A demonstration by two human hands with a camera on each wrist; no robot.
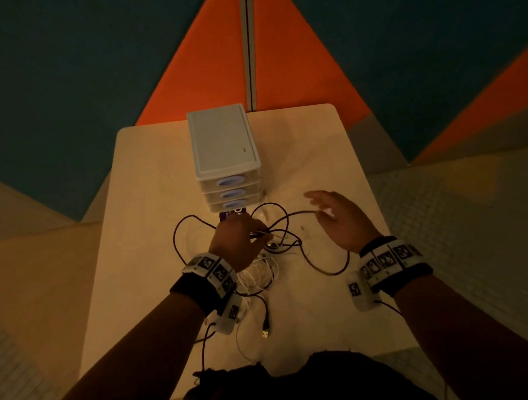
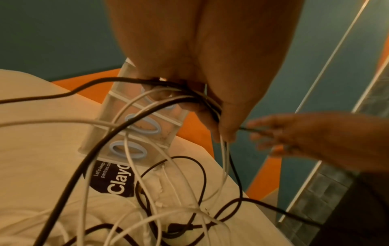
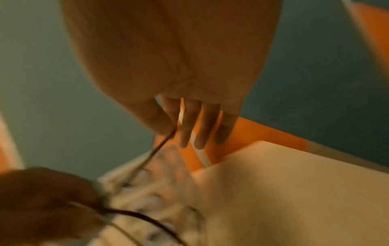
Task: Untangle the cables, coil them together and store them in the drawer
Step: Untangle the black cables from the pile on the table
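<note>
Cables [image 1: 277, 247], dark and white, lie in a loose tangle on the middle of the table [image 1: 142, 205], just in front of the drawer unit [image 1: 224, 147]. No single long axis to the heap: the loops sprawl left and right, and loose tails run down toward the person, one dark tail ending in a plug [image 1: 266, 332] that points at the near edge. The left hand [image 1: 237, 240] sits over the knot, and the left wrist view shows its fingers [image 2: 219, 126] curled round a bundle of dark and white strands [image 2: 189, 98] that fan out and drop to the tabletop. One thin dark strand [image 1: 299, 214] stretches roughly level from that fist rightward to the right hand [image 1: 339, 220], raised above the table to the right of the tangle. The right wrist view is blurred, but the thumb and forefinger [image 3: 160, 123] pinch that strand's end while the other fingers [image 3: 202, 126] hang straight and spread. All three drawers look closed, their oval handles [image 1: 227, 181] facing the person. A dark printed card [image 2: 113, 181] lies flat at the foot of the unit, partly under the cable loops.
</note>
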